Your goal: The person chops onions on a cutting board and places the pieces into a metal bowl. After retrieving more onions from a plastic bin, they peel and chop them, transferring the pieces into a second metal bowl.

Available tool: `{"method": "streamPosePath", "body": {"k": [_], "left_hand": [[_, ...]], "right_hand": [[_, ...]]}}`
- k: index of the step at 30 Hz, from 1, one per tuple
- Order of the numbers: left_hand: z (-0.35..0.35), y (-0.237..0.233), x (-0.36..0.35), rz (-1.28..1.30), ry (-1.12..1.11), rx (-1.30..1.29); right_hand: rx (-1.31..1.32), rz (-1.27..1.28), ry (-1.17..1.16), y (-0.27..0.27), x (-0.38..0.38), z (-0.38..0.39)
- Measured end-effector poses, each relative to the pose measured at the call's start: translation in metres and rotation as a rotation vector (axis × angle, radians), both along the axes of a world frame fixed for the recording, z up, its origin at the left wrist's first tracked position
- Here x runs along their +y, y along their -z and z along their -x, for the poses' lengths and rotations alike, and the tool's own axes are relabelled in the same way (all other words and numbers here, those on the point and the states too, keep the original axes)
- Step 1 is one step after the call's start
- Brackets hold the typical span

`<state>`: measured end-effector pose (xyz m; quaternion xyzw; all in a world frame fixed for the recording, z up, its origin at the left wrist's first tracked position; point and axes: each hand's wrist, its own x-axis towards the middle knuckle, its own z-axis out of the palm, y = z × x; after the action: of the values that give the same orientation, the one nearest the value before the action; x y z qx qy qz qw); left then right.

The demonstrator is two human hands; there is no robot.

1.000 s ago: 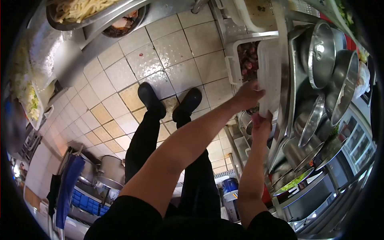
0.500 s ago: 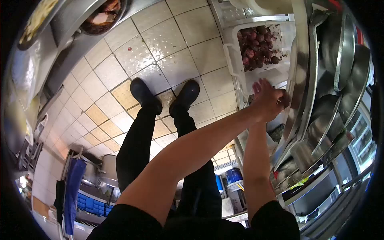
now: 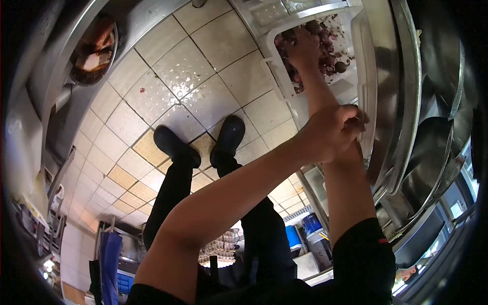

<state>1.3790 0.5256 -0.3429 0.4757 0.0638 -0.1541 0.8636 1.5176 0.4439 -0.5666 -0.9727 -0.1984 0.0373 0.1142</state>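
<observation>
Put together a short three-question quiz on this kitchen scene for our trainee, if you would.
1. Which of the person's hands reaches into the white bin?
2. True or false: both hands are down among the dark red round produce.
3. The floor is covered with: A) carpet, B) wooden planks, C) tiles.

Key:
1. The right hand.
2. False: the left hand is outside the produce, overlapping the right forearm in this view.
3. C.
</observation>
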Motion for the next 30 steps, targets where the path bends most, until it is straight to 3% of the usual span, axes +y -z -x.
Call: {"method": "streamPosePath", "body": {"k": [1,4,11,13,17,20,22,23,25,29,30], "left_hand": [[-0.001,0.001,0.002,0.0,0.007,-0.002],[-0.005,0.003,0.004,-0.012,0.035,0.021],[0.0,0.003,-0.005,-0.051,0.029,-0.006],[0.001,0.002,-0.008,-0.041,-0.007,-0.021],[0.003,-0.001,-0.009,-0.036,0.034,0.017],[0.006,0.0,-0.02,-0.028,-0.016,-0.006],[0.008,0.002,-0.022,-0.037,-0.077,-0.043],[0.006,-0.001,-0.018,-0.063,-0.018,-0.02],[0.005,-0.003,-0.012,-0.087,0.047,0.0],[0.005,-0.003,-0.008,-0.007,0.073,0.047],[0.005,-0.002,-0.008,-0.003,0.101,0.081]], "right_hand": [[0.082,0.181,0.066,-0.007,0.007,0.003],[0.106,0.318,0.102,-0.017,0.013,0.006],[0.143,0.187,0.193,-0.021,-0.007,0.021],[0.332,-0.146,0.73,-0.041,-0.014,0.017],[0.19,-0.421,0.69,-0.045,-0.04,0.04],[0.342,-0.484,0.609,-0.028,-0.044,0.04],[0.097,-0.211,0.303,-0.002,-0.034,0.021],[0.099,-0.212,0.309,0.003,-0.03,0.015],[0.17,-0.046,0.008,0.002,-0.016,0.003],[0.183,0.083,0.028,0.002,-0.013,-0.002],[0.133,-0.063,0.152,-0.003,-0.018,-0.003]]}}
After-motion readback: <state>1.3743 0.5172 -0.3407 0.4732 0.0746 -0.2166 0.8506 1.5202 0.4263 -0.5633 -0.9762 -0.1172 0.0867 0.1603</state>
